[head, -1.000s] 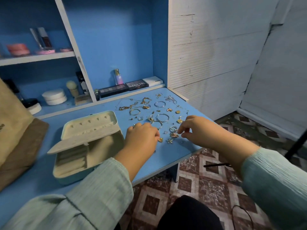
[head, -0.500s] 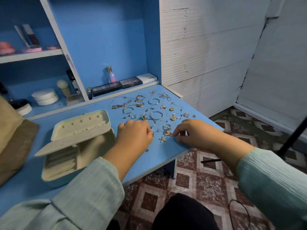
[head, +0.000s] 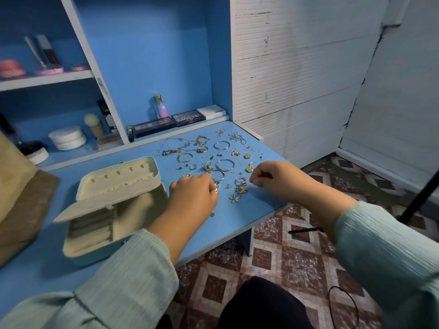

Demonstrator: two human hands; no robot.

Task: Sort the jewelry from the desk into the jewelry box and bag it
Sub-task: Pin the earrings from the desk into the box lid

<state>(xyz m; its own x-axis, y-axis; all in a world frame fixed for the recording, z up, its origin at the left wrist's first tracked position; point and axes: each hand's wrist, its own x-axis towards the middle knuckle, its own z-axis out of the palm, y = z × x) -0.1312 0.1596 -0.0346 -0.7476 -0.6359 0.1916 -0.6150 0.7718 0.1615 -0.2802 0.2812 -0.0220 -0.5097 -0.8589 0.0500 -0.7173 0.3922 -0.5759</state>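
Both hands work the desk [head: 237, 224]: my left hand [head: 193, 193] curls over a small ring [head: 216, 191], my right hand [head: 270, 175] pinches something, perhaps an earring. Jewelry [head: 223, 162] lies scattered beyond; the box [head: 114, 205] stands open at left, its compartments apparently bare.

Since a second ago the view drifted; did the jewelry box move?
No. The jewelry box sits equally far left of the flower charm; only the camera shifted.

Left hand [head: 193, 193] curled knuckles-up; right hand [head: 269, 174] pinching (fingertips together).

Both arms wear long, loose pale green sleeves of a finely ribbed fabric [head: 133, 279]; the hands are bare, and dark black trousers [head: 261, 305] cover the lap.
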